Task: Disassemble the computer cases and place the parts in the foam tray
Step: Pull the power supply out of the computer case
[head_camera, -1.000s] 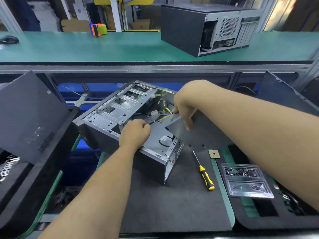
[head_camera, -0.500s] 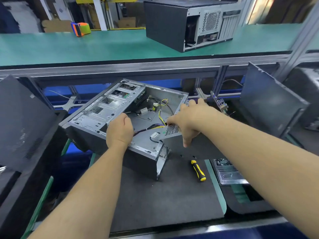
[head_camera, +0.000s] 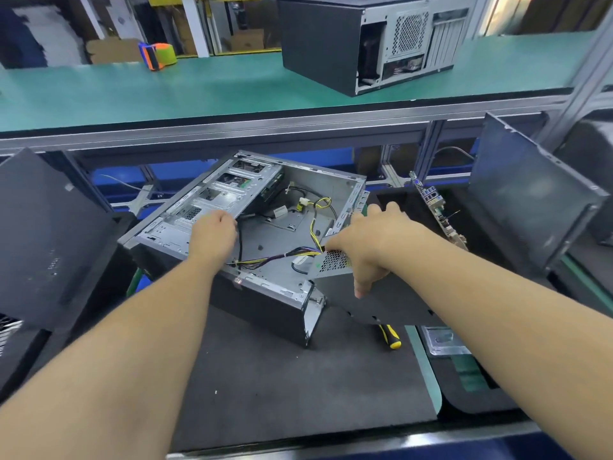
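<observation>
An open computer case (head_camera: 232,247) of bare grey sheet metal with black outer skin lies tilted on a dark, grainy mat (head_camera: 282,376) on the bench. Inside run bundled yellow, black and purple wires (head_camera: 282,257). The left hand (head_camera: 212,240) curls around the edge of the perforated drive cage. The right hand (head_camera: 368,247) grips a boxy grey power supply (head_camera: 374,293) with a honeycomb vent, held at the case's open corner with its wires still trailing inside. One yellow-and-black screwdriver (head_camera: 389,336) lies partly hidden under it. A second, closed case (head_camera: 365,41) sits on the green upper shelf (head_camera: 166,91), near an orange-and-green tape dispenser (head_camera: 159,56). Two dark flat panels (head_camera: 43,240) lean at either side; a circuit board (head_camera: 438,210) stands upright in black foam (head_camera: 414,200).
</observation>
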Available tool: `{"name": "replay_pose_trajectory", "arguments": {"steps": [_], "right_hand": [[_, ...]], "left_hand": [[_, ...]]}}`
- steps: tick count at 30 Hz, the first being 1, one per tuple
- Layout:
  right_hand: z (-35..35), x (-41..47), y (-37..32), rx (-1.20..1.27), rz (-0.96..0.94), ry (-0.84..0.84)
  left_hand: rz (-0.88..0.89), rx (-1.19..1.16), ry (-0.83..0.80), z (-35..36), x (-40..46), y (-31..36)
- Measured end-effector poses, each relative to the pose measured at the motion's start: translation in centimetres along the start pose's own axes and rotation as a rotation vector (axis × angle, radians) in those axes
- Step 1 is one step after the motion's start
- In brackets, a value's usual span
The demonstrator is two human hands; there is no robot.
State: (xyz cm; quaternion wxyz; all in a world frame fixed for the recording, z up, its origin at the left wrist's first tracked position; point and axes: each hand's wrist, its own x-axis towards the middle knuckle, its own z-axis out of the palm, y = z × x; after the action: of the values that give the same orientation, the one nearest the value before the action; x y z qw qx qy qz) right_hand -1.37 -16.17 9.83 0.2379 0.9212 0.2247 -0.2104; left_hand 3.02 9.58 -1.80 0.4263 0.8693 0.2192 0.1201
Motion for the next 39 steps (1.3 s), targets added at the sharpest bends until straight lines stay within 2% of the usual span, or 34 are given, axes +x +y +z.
{"name": "replay_pose_trajectory", "arguments": {"steps": [6, 12, 15, 24, 30, 33, 36, 39], "right_hand": [[-1.5, 0.3, -0.2, 0.008, 0.0, -0.058], [-3.4, 1.0, 0.5, -0.005, -0.019, -0.083], [-4.0, 1.3, 0.8, -0.008, -0.032, -0.096], [-5.6, 1.8, 0.3, 0.026, -0.075, -0.044], [-5.8, 1.9, -0.6, -0.01, -0.053, 0.02], [-5.9, 1.8, -0.8, -0.017, -0.059, 0.034], [-6.0, 2.0, 0.3, 0.018, -0.069, 0.0], [-5.4, 2.6, 2.2, 0.06, -0.06, -0.037]], "left_hand": [[0.226, 0.83, -0.489, -2.5, 2.2, 0.0], [0.349, 1.326, -0.708, -0.7, 1.4, 3.1], [0.372, 1.461, -0.76, 1.4, 0.6, 3.4], [0.233, 1.566, -0.847, 3.2, 1.8, 3.8], [0.236, 1.657, -0.839, 4.5, 2.0, 2.9], [0.14, 1.618, -0.953, 4.6, 1.8, 2.7], [0.111, 1.401, -1.03, 4.3, 2.4, 3.1], [0.071, 0.85, -1.017, 4.7, 3.5, 3.2]]}}
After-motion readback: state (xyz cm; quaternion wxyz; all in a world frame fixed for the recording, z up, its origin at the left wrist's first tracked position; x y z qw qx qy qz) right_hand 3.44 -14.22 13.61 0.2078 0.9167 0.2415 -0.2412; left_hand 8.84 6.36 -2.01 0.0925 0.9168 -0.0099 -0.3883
